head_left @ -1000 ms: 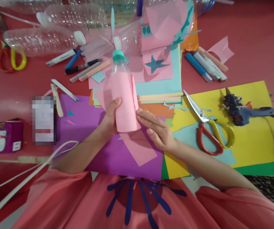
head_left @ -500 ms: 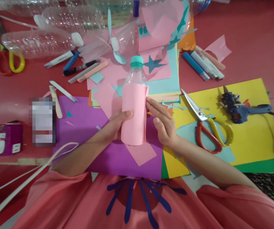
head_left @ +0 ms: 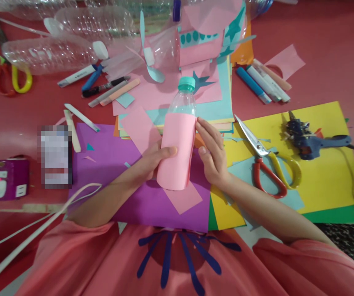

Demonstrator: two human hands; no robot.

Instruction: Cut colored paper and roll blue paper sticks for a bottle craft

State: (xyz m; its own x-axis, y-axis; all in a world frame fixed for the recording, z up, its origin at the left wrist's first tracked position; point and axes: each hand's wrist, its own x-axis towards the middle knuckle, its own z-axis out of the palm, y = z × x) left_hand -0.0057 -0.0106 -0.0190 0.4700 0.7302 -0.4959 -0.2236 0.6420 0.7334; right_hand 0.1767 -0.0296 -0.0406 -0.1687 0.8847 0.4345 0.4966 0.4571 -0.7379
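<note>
- Clear plastic bottle point(head_left: 181, 102) with a teal screw cap point(head_left: 186, 84): held between the hands in front of the torso, over a purple paper sheet point(head_left: 112, 148); its capped end leans away and slightly rightward.
- Smooth pink paper wrap point(head_left: 178, 133): around the bottle's body, leaving the transparent shoulder exposed; a paper edge runs lengthwise along its right side.
- Left hand point(head_left: 157, 159): grasping the wrapped bottle from the left, thumb laid across the front; the other fingers are largely hidden.
- Right hand point(head_left: 213, 154): unclenched, fingers extended, fingertips against the wrap's upper right edge, thumb held apart.
- Flat pink paper point(head_left: 181, 199): on the purple sheet, showing just beyond the bottle's base.
- Steel-bladed scissors with one red and one yellow handle point(head_left: 259, 149): to the right of the right hand, resting on papers.
- Dark-blue glue gun point(head_left: 311, 147): farther right, on a yellow paper sheet point(head_left: 327, 181).
</note>
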